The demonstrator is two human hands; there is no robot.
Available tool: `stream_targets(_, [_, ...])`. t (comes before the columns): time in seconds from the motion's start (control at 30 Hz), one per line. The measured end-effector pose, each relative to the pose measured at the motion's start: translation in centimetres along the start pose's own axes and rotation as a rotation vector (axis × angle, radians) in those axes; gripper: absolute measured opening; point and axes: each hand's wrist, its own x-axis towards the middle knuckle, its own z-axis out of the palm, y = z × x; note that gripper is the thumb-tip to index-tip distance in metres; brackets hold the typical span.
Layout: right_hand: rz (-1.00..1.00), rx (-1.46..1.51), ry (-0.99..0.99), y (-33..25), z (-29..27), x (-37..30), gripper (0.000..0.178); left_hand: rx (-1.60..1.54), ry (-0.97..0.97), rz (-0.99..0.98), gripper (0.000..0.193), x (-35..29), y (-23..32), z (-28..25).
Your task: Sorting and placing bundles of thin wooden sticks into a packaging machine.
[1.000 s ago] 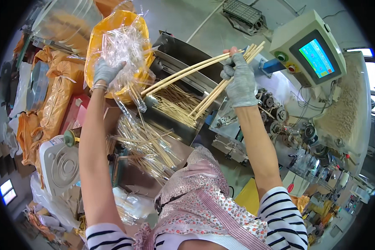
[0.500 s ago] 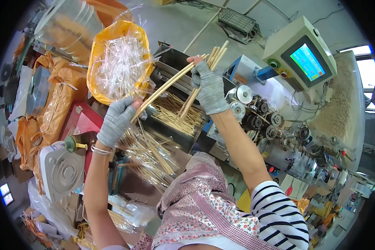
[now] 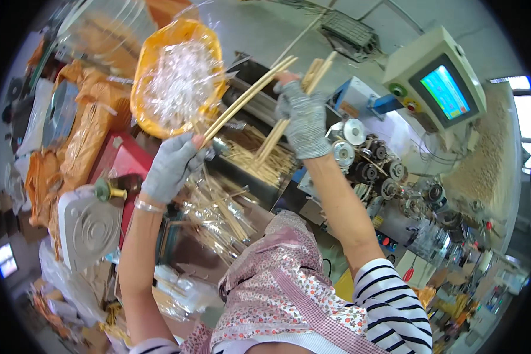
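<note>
Holding pale sticks [image 3: 245, 104] aslant above the metal bin [image 3: 255, 182], I have the left hand [image 3: 172, 168] pinching their lower ends and the right hand [image 3: 304, 118] wrapped round a second bundle [image 3: 319, 73]. Yellow basin [image 3: 150, 63] of clear film [image 3: 180, 82] just beyond left hand.

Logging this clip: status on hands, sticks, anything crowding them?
Left hand gripping lower end of pale sticks. Right hand gripping another bunch. Yellow basin of clear plastic close beyond left hand.

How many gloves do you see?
2: one grey glove on the left hand, near the yellow tub, another on the right hand, holding sticks; more may be hidden.
</note>
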Motion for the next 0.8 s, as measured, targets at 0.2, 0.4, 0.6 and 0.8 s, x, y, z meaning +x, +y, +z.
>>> stream_targets(0.2, [0.099,-0.065,-0.051,0.6,0.4,0.1,0.012,0.085,0.008,0.047,0.027,0.5,-0.1,-0.3])
stream_targets(0.4, [-0.280,-0.497,0.011,3.2,0.5,0.2,0.013,0.136,0.052,0.060,0.026,0.1,0.4,-0.3])
stream_targets(0.6, [0.175,0.000,-0.079,3.1,0.0,-0.6,0.016,0.248,0.118,0.154,0.023,0.0,0.4,-0.2])
stream_targets(0.8, [0.181,0.009,0.009,3.5,-1.0,-0.5,0.015,0.143,0.153,0.128,0.026,1.7,0.2,-0.8])
